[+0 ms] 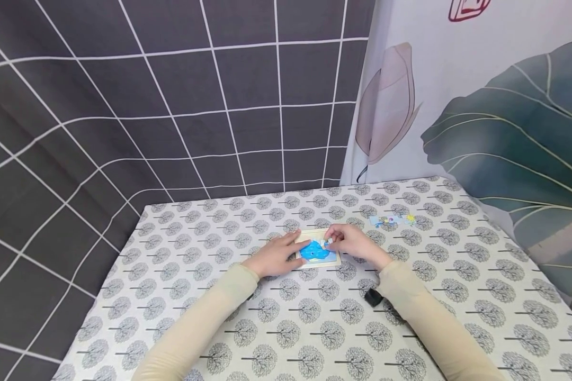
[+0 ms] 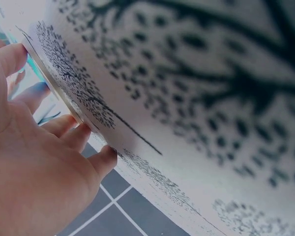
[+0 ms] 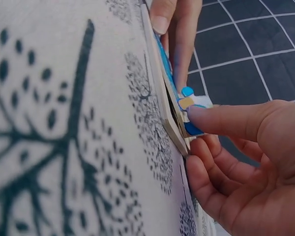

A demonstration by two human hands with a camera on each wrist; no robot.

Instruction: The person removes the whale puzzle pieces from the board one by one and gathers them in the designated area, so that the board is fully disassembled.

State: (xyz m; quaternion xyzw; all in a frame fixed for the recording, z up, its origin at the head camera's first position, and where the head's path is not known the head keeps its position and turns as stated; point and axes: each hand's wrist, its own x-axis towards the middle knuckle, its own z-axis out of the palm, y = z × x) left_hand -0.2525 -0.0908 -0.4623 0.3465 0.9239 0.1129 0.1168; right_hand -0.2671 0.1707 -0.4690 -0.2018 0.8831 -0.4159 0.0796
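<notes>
A small jigsaw puzzle tray (image 1: 310, 233) with a pale wooden rim lies on the table, and blue puzzle pieces (image 1: 313, 251) form a whale-like shape inside it. My left hand (image 1: 276, 255) rests along the tray's left side, fingers extended over the rim and the blue picture. At the tray's right end, my right hand (image 1: 355, 243) pinches a puzzle piece (image 3: 188, 102) between thumb and fingers. That piece shows blue, white and yellow. In the right wrist view it is tilted over the tray, beside a dark gap along the rim.
Several loose puzzle pieces (image 1: 393, 219) lie behind and right of the tray, one bearing a yellow sun. A tree-patterned cloth (image 1: 286, 333) covers the table. Dark checked fabric (image 1: 248, 111) hangs behind it, and a leaf-printed curtain (image 1: 410, 137) hangs on the right.
</notes>
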